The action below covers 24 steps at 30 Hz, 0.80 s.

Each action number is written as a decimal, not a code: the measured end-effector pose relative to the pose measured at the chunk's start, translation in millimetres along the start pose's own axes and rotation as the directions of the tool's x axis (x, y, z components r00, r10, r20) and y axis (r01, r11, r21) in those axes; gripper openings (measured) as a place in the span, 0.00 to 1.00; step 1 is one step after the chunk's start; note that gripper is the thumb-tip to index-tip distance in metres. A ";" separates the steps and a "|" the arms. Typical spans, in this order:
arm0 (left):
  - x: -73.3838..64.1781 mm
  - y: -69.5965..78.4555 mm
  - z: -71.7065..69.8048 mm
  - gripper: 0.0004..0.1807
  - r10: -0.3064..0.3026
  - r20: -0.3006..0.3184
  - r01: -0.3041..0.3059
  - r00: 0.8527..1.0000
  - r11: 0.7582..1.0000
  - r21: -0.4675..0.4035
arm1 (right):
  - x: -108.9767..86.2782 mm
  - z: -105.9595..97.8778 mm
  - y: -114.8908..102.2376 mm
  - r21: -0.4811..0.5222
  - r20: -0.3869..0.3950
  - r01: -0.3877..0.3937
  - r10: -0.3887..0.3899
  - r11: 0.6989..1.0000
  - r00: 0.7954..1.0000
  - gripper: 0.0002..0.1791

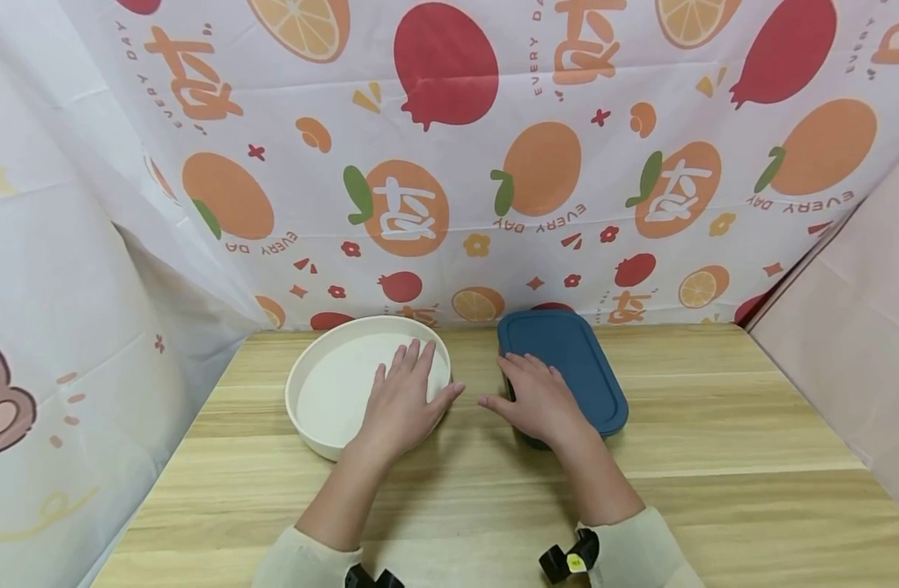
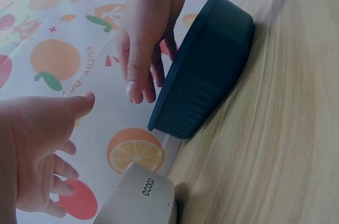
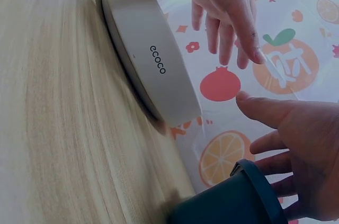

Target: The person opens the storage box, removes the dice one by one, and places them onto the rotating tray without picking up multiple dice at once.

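Note:
My left hand (image 1: pixel 401 404) is spread over the right part of a round, cream-white shallow dish (image 1: pixel 320 392), fingers extended and thumb out to the right. In the right wrist view that dish (image 3: pixel 151 49) shows "ecoco" on its side, and the left hand (image 3: pixel 225 7) hovers above its rim. Over the left edge of a rectangular container with a dark blue lid (image 1: pixel 567 347) is my right hand (image 1: pixel 540 400), its fingers loosely extended. The left wrist view shows this right hand (image 2: pixel 143 44) above the lid of the blue container (image 2: pixel 209 70). Neither hand grips anything.
Both vessels stand towards the back of a light wooden table (image 1: pixel 714 457), with a gap between them. A white cloth (image 1: pixel 471 180) printed with fruit hangs right behind the table. Paler cloths hang at the left (image 1: pixel 74 286) and right (image 1: pixel 846 327).

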<state>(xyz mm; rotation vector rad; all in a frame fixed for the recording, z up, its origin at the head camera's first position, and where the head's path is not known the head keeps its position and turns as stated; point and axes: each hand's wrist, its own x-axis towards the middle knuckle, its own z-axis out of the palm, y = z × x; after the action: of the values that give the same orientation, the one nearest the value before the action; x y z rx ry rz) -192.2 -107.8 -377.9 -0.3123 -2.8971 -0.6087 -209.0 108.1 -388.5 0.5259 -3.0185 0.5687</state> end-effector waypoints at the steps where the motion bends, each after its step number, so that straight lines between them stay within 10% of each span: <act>1: 0.1 0.4 0.4 0.46 0.004 -0.004 -0.004 1.000 1.000 -0.007 | -0.9 -0.9 -0.6 -0.003 -0.011 0.007 -0.007 1.000 1.000 0.42; 10: -1.9 9.8 4.2 0.40 0.052 -0.055 -0.059 0.997 0.988 -0.140 | -13.9 -2.0 -0.2 -0.023 -0.061 0.024 -0.025 0.999 0.998 0.35; 24: -9.6 30.5 30.4 0.23 0.090 -0.092 -0.120 0.992 0.904 -0.410 | -49.4 8.9 8.9 -0.167 -0.206 0.082 -0.116 0.983 0.972 0.32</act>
<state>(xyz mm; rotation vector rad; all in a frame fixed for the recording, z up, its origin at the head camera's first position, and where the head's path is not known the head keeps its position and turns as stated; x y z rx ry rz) -179.3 -69.6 -395.7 -0.4857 -2.6378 -1.1906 -165.0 128.7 -404.1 0.5634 -2.7834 0.3527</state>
